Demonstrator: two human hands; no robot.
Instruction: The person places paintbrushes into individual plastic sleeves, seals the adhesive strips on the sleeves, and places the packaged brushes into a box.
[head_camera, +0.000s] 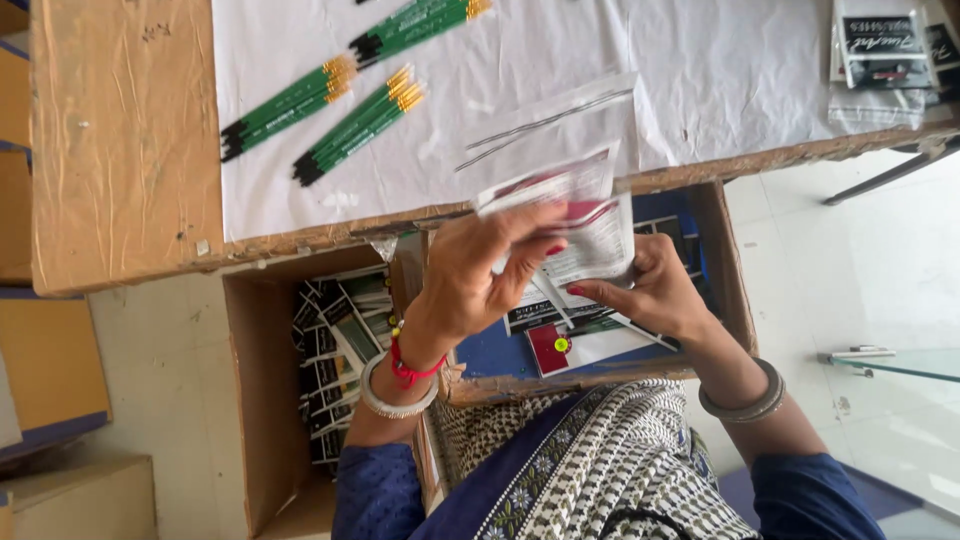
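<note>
My left hand (478, 272) and my right hand (652, 290) together hold a small clear plastic pouch (578, 222) with a red and white printed card inside, just below the table's front edge. The left hand's fingers pinch the pouch's upper left part. The right hand grips its lower right corner. Silver bangles and a red thread sit on my left wrist, and a silver bangle on my right. Green paint brushes (352, 128) with gold ferrules lie in bundles on the white sheet (700, 70) covering the table.
An open cardboard box (250, 400) below left holds several black and white packets. Another box (715, 250) under my hands holds printed cards. Two thin clear sleeves (545, 125) lie on the sheet. Packed pouches (882, 45) stack at the top right. A glass edge (900, 362) is at right.
</note>
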